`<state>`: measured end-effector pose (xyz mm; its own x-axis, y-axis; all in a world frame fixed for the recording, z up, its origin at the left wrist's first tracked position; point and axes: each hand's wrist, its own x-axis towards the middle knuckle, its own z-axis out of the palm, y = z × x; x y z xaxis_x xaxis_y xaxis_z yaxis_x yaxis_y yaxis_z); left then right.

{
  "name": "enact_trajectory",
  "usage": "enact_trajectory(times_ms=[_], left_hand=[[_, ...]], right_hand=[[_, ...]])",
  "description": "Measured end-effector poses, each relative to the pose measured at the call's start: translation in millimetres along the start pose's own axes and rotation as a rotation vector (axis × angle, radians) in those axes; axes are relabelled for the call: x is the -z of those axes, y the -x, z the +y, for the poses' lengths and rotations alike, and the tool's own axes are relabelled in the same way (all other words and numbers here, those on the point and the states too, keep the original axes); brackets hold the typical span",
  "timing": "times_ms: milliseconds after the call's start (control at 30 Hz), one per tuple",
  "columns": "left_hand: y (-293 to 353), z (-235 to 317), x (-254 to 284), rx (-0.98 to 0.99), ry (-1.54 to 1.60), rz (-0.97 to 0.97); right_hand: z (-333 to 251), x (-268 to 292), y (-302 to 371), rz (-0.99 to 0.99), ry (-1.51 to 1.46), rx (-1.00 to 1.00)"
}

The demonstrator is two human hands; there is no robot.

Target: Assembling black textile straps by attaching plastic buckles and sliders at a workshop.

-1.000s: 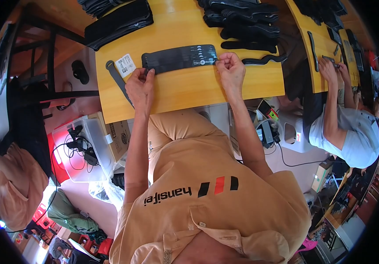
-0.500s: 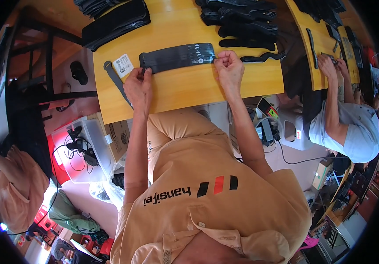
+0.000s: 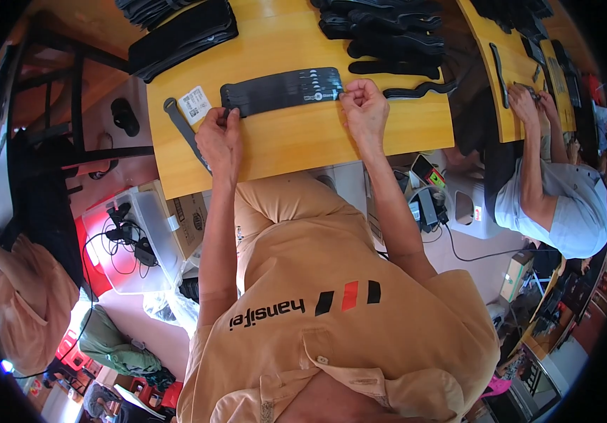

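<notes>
A row of overlapping black straps (image 3: 282,92) lies across the yellow table, with pale printing near its right end. At the lower left corner of the row, my left hand (image 3: 220,137) has thumb and forefinger pinched on the end of the nearest strap. My right hand (image 3: 365,113) is closed in a pinch at that row's right end, against the strap tip; the tip itself is mostly hidden by the fingers. Beside my left hand lies a loose grey-black strap (image 3: 187,130) with a loop at one end. A white printed label (image 3: 194,104) sits just above it.
Black strap stacks lie at the far left (image 3: 183,42) and far right (image 3: 388,28). A wavy black strap (image 3: 420,91) rests right of my right hand. The table's front edge (image 3: 303,166) is close to my lap. A co-worker (image 3: 550,190) handles things at the right-hand table.
</notes>
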<state>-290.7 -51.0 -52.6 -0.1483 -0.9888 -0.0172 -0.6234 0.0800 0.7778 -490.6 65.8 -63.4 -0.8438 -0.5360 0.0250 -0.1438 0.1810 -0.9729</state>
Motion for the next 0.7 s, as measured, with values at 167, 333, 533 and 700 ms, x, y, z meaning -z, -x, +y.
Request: enact_trajectory(times_ms=[167,333,533,700], left_hand=[[-0.5,-1.8,-0.6,0.004,0.007,-0.014],[-0.3,0.8,0.5,0.003,0.007,-0.023],[0.9,3.2,0.7,-0.012,-0.008,-0.005],[1.8,5.2,1.9,-0.047,-0.030,0.014]], right_hand=[[-2.9,0.3,0.1,0.005,0.041,0.007],[-0.9,0.3,-1.6,0.012,0.056,0.016],[2.7,-0.4,-2.4,0.010,0.060,0.014],[0.1,-0.2,-2.3,0.007,0.073,0.019]])
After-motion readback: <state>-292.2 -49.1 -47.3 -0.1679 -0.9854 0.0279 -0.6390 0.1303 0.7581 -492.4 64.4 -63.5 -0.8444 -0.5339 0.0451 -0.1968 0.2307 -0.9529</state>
